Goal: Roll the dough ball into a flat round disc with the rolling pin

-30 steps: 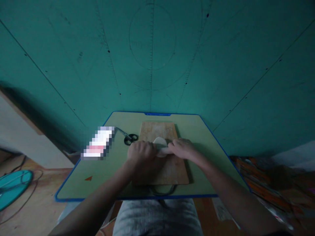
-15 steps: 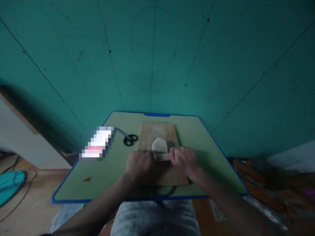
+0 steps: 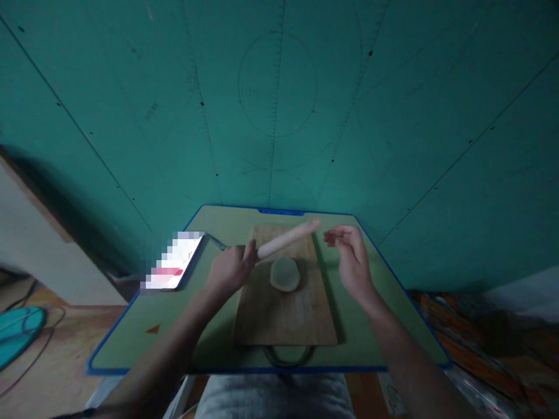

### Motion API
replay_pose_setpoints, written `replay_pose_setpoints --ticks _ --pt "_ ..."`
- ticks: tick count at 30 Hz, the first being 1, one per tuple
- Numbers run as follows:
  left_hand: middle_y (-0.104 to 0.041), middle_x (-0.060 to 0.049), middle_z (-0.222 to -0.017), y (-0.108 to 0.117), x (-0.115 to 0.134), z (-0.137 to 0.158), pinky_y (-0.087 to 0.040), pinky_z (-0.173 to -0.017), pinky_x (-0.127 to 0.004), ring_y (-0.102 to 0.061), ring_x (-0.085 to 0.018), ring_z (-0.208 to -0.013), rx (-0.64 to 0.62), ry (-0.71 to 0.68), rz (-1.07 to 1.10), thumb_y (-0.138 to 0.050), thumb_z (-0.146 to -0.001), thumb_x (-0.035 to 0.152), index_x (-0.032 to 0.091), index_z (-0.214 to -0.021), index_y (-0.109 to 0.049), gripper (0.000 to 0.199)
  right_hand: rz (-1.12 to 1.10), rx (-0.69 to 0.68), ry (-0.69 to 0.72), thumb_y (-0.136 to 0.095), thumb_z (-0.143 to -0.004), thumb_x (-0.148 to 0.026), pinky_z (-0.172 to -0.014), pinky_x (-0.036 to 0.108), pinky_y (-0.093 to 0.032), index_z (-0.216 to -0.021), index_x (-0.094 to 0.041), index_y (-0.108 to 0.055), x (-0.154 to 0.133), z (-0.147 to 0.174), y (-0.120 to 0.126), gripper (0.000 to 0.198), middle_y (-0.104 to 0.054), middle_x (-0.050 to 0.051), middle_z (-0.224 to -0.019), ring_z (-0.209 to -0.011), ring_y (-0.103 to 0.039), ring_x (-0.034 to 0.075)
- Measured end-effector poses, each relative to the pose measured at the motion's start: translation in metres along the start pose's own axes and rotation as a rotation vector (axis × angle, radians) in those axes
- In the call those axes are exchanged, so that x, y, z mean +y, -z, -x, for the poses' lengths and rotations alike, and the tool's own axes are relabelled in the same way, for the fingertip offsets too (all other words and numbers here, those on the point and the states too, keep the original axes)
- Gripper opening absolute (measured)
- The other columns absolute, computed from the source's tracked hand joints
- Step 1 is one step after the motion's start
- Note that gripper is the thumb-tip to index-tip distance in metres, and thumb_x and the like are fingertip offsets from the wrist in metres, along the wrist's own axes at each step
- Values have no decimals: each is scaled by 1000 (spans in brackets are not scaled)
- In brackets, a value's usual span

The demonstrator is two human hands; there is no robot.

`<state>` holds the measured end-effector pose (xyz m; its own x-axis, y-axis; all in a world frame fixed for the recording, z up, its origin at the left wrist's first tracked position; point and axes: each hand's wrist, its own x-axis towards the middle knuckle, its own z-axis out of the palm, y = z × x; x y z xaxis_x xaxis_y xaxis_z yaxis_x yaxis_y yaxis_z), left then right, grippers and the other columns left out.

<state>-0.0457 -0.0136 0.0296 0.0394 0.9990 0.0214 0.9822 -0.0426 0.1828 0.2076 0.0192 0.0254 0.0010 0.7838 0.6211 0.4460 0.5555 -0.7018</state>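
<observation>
My left hand [image 3: 231,265] is closed round one end of a wooden rolling pin [image 3: 288,238], which it holds raised and slanting over the board. Below the pin, a round, flat piece of pale dough [image 3: 285,274] lies on the wooden cutting board [image 3: 286,320]. Off the board's right side, my right hand [image 3: 350,253] is in the air with its fingers loosely curved and apart, holding nothing. The pin's free end points towards it without touching.
A pair of scissors [image 3: 216,241] lies left of the board, mostly hidden by my left hand. Left of that is a blurred-out phone [image 3: 177,262]. A small orange scrap [image 3: 152,329] lies on the blue-edged table [image 3: 126,343]. A green wall [image 3: 279,145] rises behind.
My right hand has let go of the rolling pin and moved right. My left hand has lifted the pin off the dough and tilted it, so the whole dough round now shows.
</observation>
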Motion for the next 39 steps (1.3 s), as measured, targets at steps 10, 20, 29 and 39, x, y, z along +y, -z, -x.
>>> replay_pose_setpoints --ticks 10,20,29,39 --pt "-69 -11 -70 -7 -17 -18 -39 -58 -29 -67 -25 -72 89 227 225 -17 -96 58 18 -74 -68 68 246 -1157 77 -50 -73 -2 -118 42 -26 -148 -21 -39 -5 5 -26 78 -29 10 -160 -147 -24 24" --pt "-69 -11 -73 -7 -19 -15 -38 -59 -29 -66 -25 -72 54 254 319 -13 -95 58 19 -77 -67 69 493 -915 -35 -70 -81 -33 -93 36 -45 -125 -19 -60 -26 18 -24 47 -58 11 -116 -113 -55 26" --pt "-74 -10 -85 -1 2 -10 -40 -63 -28 -69 -25 -79 29 -41 42 -26 -96 62 20 -83 -67 60 248 -370 -67 -50 -88 -25 -84 34 -48 -100 -20 -61 2 -8 21 17 -67 8 -102 -94 -63 20" --pt "-72 -12 -93 -8 15 -23 -47 -70 -29 -70 -24 -87 9 -191 -71 -37 -98 52 17 -91 -67 47 888 -827 -110 -23 -103 -37 -72 32 -46 -99 -21 -70 -4 -28 -39 50 -73 12 -103 -91 -69 23"
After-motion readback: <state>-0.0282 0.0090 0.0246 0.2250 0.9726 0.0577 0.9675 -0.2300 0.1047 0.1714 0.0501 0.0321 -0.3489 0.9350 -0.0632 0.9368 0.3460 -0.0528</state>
